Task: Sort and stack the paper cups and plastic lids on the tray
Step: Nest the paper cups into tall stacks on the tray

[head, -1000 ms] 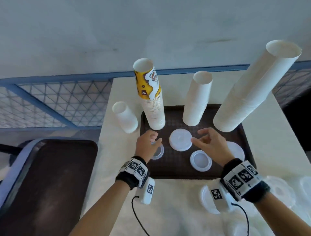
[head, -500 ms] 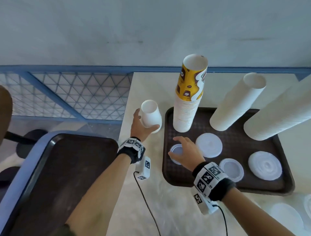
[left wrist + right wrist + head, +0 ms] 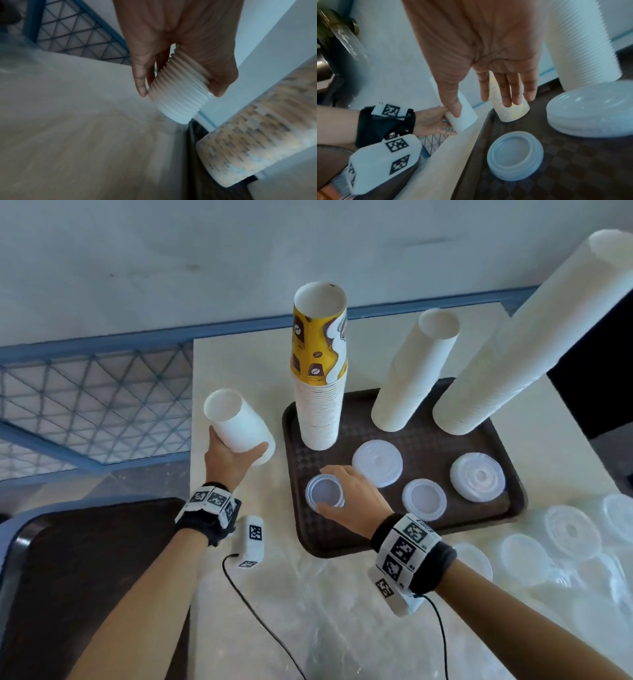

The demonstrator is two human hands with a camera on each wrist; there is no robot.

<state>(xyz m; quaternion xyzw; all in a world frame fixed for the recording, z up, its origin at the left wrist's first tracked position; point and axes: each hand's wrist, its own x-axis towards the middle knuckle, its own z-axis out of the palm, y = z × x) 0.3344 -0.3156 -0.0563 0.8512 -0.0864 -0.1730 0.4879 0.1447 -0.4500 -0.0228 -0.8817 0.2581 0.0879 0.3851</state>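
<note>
Just off the left edge of the brown tray (image 3: pixel 404 542), the left hand (image 3: pixel 229 463) grips a short stack of white paper cups (image 3: pixel 239 426) near its base, tilted, its mouth leaning away from the tray. The wrist view shows ribbed rims packed tight under the fingers. Over the tray's near left corner, the right hand (image 3: pixel 356 501) hovers with fingers straight and relaxed above a small clear lid stack (image 3: pixel 324 494), holding nothing that I can see.

On the tray's far side stand three cup columns: one topped by a yellow printed cup (image 3: pixel 318 344), a mid-height white column (image 3: pixel 414 371), and a very tall white column (image 3: pixel 534 337). Nearer lie a flat frosted lid (image 3: pixel 376 463), a smaller lid (image 3: pixel 424 498) and a domed lid pile (image 3: pixel 478 477). More loose lids (image 3: pixel 565 535) sit on the pale tabletop (image 3: pixel 239 364) right of the tray.

My worry is those columns: slim and light, a brush from a wrist or the carried stack could topple them. The tilted stack's thin paper walls could crumple or slip if squeezed unevenly. The plastic lids look thin, slick and nested, so picking one could drag up several.
</note>
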